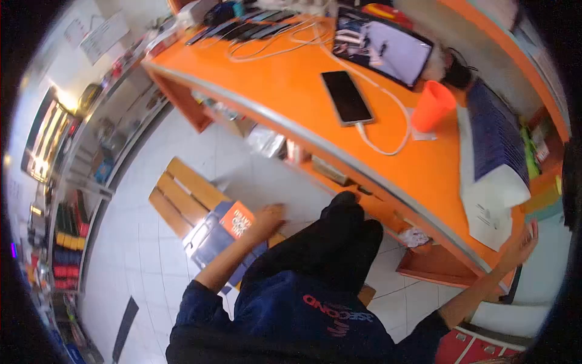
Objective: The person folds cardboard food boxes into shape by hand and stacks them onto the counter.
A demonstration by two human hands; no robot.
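My left hand (268, 221), smeared by motion, hovers beside an orange printed packet (237, 219). That packet lies on a dark blue item (212, 239) on a slatted wooden bench (188, 188); whether the hand touches it is unclear. Past the right end of the orange desk (285, 79), my right hand (520, 245) has its fingers stretched out, with nothing seen in it. A black phone (347, 97) with a white cable plugged in lies on the desk. An orange cup (433, 107) stands to its right.
A tablet (382, 47) showing a picture leans at the desk's back. Several phones (245, 29) and white cables lie at the far left. Papers (494, 209) cover the right end. Shelves (91, 182) line the left wall. My legs are beside the desk's front edge.
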